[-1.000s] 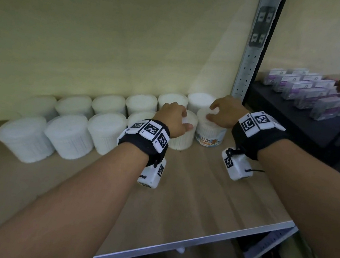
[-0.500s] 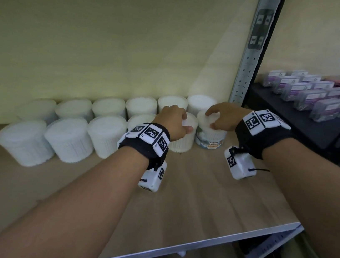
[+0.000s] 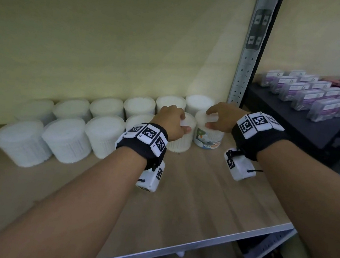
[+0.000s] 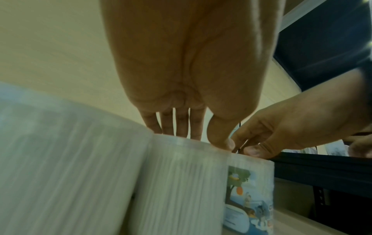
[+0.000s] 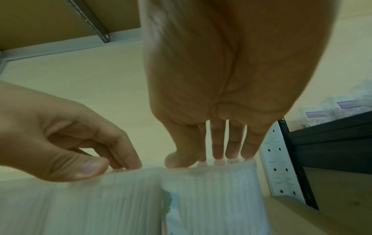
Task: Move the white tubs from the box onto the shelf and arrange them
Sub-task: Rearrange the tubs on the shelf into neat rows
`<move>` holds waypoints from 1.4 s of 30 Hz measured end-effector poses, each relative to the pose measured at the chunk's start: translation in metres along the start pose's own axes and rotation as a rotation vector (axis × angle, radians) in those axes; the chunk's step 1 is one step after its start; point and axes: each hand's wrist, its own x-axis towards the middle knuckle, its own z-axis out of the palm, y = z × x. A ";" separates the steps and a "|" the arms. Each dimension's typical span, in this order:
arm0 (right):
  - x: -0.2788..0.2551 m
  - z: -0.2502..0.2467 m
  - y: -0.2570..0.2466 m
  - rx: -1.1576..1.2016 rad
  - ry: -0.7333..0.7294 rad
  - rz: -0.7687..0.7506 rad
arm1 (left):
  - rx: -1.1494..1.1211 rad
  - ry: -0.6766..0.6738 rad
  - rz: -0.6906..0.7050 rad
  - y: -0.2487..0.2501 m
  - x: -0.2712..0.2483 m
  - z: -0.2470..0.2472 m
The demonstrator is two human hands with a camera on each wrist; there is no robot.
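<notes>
Now the arranging step is in hand: the left hand point(image 3: 171, 122) pinches the lid rim of a plain white ribbed plastic tub point(image 3: 182, 138) while the right hand point(image 3: 221, 116) pinches the picture-labelled white tub point(image 3: 208, 134) beside it on the wooden shelf point(image 3: 199, 190), and next both likely need nudging into the front row.

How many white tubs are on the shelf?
12: back row of six, front row of six, its two rightmost gripped by the left hand and right hand. Others may be hidden behind the hands.
</notes>
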 end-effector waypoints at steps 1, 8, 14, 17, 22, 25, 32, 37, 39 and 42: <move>0.000 0.000 0.001 0.001 -0.002 -0.005 | 0.004 -0.001 0.000 0.000 0.000 0.000; 0.002 0.000 0.004 0.011 -0.006 -0.008 | 0.022 -0.017 0.005 0.002 -0.001 -0.002; 0.003 0.000 0.005 0.022 0.000 -0.011 | 0.033 -0.047 0.014 0.003 -0.002 -0.005; 0.003 0.000 0.005 0.023 -0.002 -0.009 | 0.049 -0.099 0.031 0.004 -0.002 -0.010; 0.004 0.000 0.005 0.037 0.000 -0.005 | 0.088 -0.200 0.076 0.001 -0.001 -0.023; 0.003 0.001 0.006 0.047 0.011 -0.008 | 0.100 -0.269 0.105 -0.001 0.000 -0.029; 0.004 0.001 0.006 0.056 0.012 -0.007 | 0.046 0.036 0.036 -0.001 0.007 -0.017; 0.003 0.000 0.006 0.050 0.010 -0.005 | 0.175 0.031 0.015 -0.002 0.008 -0.003; 0.004 0.000 0.007 0.053 0.007 -0.007 | 0.174 0.019 0.025 -0.002 0.009 -0.003; 0.004 0.000 0.006 0.058 0.005 -0.003 | 0.172 -0.039 0.038 0.000 0.008 -0.009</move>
